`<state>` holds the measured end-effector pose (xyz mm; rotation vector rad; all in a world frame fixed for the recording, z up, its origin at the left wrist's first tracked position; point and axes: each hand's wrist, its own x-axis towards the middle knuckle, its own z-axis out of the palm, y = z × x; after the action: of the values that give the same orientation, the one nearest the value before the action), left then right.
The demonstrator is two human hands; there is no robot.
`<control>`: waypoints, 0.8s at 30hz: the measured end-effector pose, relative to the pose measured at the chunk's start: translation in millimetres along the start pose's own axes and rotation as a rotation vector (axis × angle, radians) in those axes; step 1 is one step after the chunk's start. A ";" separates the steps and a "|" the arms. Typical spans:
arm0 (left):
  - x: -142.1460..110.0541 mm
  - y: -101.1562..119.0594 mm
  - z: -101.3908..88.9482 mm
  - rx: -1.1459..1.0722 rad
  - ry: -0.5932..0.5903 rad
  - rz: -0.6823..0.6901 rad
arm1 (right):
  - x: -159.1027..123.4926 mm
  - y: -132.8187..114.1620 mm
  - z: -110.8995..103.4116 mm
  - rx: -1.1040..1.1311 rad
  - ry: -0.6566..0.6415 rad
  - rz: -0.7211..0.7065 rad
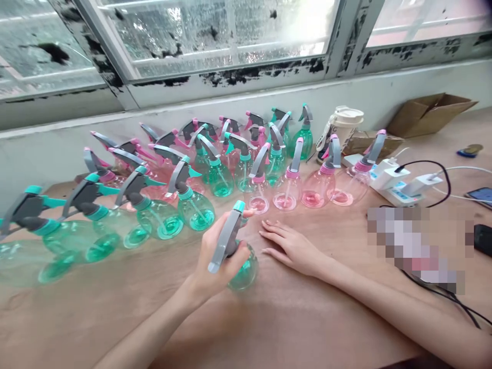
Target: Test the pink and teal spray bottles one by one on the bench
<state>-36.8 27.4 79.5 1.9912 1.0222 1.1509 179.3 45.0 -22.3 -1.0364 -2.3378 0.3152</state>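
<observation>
My left hand (215,251) is closed around the neck of a green spray bottle (246,269) with a grey and teal trigger head, at the near side of the rows. The bottle's base is at the tabletop; whether it touches cannot be told. Palm down on the wooden table (277,323), my right hand (294,246) lies with its fingers stretched out, holding nothing. Just beyond its fingertips stand clear pink spray bottles (284,192). Several green spray bottles (159,220) line up to the left of my left hand.
More pink and green bottles crowd toward the wall. At the right are a white lidded cup (348,119), an open cardboard box (430,115), a power strip (407,192) with chargers and cables, and a phone (480,195). Windows run along the back.
</observation>
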 end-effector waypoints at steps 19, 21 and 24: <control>-5.6 8.6 2.5 0.123 0.032 0.153 | -3.7 5.8 -4.7 0.086 -0.071 0.047; -4.7 10.4 1.4 0.151 0.041 0.185 | -3.5 5.2 -5.1 0.085 -0.069 0.048; -4.4 11.7 0.3 0.187 0.043 0.175 | -3.6 4.9 -5.4 0.074 -0.077 0.043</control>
<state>-34.3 17.7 86.9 2.2494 1.0263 1.2326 187.4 45.6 -21.4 -1.0569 -2.3558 0.4626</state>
